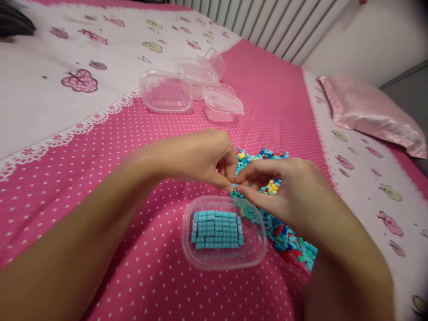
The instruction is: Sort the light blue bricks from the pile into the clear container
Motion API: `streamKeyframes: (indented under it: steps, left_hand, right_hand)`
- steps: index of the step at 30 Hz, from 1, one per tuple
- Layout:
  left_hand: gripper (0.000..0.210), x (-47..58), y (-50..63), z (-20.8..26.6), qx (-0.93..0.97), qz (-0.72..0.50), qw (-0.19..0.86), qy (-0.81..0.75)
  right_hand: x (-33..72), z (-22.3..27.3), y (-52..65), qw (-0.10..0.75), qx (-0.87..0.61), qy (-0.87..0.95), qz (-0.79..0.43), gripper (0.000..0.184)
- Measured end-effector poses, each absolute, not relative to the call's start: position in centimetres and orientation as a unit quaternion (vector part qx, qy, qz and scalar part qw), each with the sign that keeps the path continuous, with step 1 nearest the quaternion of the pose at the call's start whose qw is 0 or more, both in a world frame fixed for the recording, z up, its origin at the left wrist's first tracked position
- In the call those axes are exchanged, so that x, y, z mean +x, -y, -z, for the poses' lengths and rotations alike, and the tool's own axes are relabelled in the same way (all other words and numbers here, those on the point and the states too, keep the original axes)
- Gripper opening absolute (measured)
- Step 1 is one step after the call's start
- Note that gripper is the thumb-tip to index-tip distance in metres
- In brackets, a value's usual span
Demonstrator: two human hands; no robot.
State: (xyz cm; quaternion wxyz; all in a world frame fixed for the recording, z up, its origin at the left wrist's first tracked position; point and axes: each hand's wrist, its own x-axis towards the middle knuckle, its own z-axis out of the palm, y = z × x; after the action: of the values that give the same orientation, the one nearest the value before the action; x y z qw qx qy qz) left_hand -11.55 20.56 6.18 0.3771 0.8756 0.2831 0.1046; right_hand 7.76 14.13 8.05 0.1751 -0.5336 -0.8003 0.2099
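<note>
My left hand (214, 158) and my right hand (284, 183) meet fingertip to fingertip, both closed in a pinch. Between them is a small light blue building brick (235, 186), mostly covered by the fingers. Just below sits a clear plastic container (256, 254) with a rounded rim. Inside it, toward the left, lies a flat block of light blue bricks (217, 229) set in tight rows. Beneath and behind my right hand spreads a pile of loose small bricks (284, 236) in blue, teal, red, green and yellow.
Farther back stand several clear plastic containers and lids (167, 93), grouped together on the bed. A pink dotted bedsheet (140, 267) lies under everything. At the right is a pink satin pillow (374, 113). White slatted railing (261, 22) runs along the far side. Something dark (15, 20) rests at the upper left.
</note>
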Motion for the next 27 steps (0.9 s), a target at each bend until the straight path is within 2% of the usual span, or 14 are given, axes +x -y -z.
streamKeyframes:
  steps: [10,16,19,23,27]
  left_hand:
    - [0.009,-11.5,-20.4,-6.3,0.883,-0.103,0.368,-0.271]
    - [0.008,-12.2,-20.6,-6.6,0.873,-0.08,0.38,-0.296]
    - [0.017,-12.6,-20.7,-6.6,0.871,-0.045,0.382,-0.306]
    - [0.008,-12.6,-20.4,-6.6,0.866,0.04,0.383,-0.318]
    - [0.007,-12.5,-20.1,-6.7,0.854,0.096,0.404,-0.312]
  right_hand:
    - [7.5,-7.7,-14.3,0.135,-0.54,0.802,-0.217,0.018]
    - [7.9,-8.5,-13.0,0.111,-0.511,0.834,-0.176,0.019]
    - [7.5,-8.4,-11.6,0.093,-0.479,0.853,-0.185,0.016]
    - [6.0,-7.1,-10.3,0.093,-0.491,0.849,-0.173,0.013]
    - [4.6,-6.4,-9.9,0.022,-0.512,0.841,-0.175,0.011]
